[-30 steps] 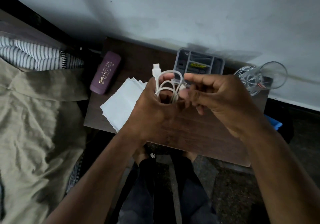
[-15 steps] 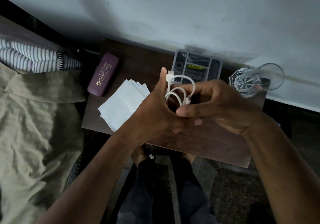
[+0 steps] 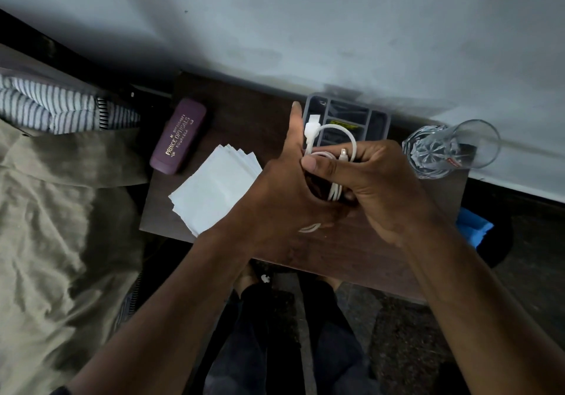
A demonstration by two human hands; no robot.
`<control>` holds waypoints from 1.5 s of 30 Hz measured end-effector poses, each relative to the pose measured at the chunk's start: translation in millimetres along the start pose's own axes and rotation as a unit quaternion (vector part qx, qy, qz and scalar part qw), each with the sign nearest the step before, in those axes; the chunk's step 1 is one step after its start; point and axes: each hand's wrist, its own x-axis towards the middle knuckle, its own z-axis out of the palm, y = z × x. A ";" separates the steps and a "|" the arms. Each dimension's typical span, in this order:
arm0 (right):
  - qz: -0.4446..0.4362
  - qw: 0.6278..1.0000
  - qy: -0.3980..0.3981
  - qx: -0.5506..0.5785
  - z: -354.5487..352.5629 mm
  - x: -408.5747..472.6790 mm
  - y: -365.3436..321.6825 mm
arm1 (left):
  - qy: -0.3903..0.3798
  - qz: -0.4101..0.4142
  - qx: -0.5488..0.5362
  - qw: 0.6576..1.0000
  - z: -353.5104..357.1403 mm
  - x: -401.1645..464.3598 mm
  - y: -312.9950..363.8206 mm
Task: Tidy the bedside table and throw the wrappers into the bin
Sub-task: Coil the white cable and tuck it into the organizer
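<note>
Over the dark wooden bedside table [image 3: 360,251] both my hands hold a coiled white charging cable [image 3: 333,147]. My left hand [image 3: 281,193] grips the coil from the left, thumb raised beside the USB plug. My right hand [image 3: 376,186] pinches the loops from the right, with the small metal-tipped plug sticking up by its fingers. A stack of white tissues [image 3: 214,190] lies on the table left of my hands. Behind the cable stands a grey compartment organiser [image 3: 379,119] with a yellow item inside.
A purple spectacle case [image 3: 179,136] lies at the table's back left. A clear cut-glass tumbler [image 3: 449,150] stands at the back right by the white wall. A bed with olive sheet [image 3: 55,242] and striped pillow [image 3: 52,104] is on the left. Something blue [image 3: 474,226] sits low beyond the table's right edge.
My right hand has closed in on the coil, its fingers now wrapped over the loops. The cable has been wound tighter and the small plug now stands free at the top.
</note>
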 end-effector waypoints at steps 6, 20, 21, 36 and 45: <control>-0.003 0.999 0.032 0.026 -12.2 6.1 7.2 | 0.013 0.047 0.000 0.999 9.1 4.3 1.3; -0.153 0.918 0.365 -0.026 10.7 58.4 19.8 | 0.155 0.111 0.231 0.954 -1.1 46.9 -6.1; -0.157 0.911 0.381 -0.034 11.8 62.4 20.9 | 0.146 0.122 0.208 0.960 -5.0 53.2 -5.6; -0.170 0.881 0.421 -0.132 35.9 87.1 46.4 | 0.146 0.113 0.259 0.948 -12.0 88.7 -32.1; -0.130 0.897 0.321 -0.276 41.4 89.0 51.5 | 0.155 0.133 0.113 0.972 -14.4 84.5 -34.4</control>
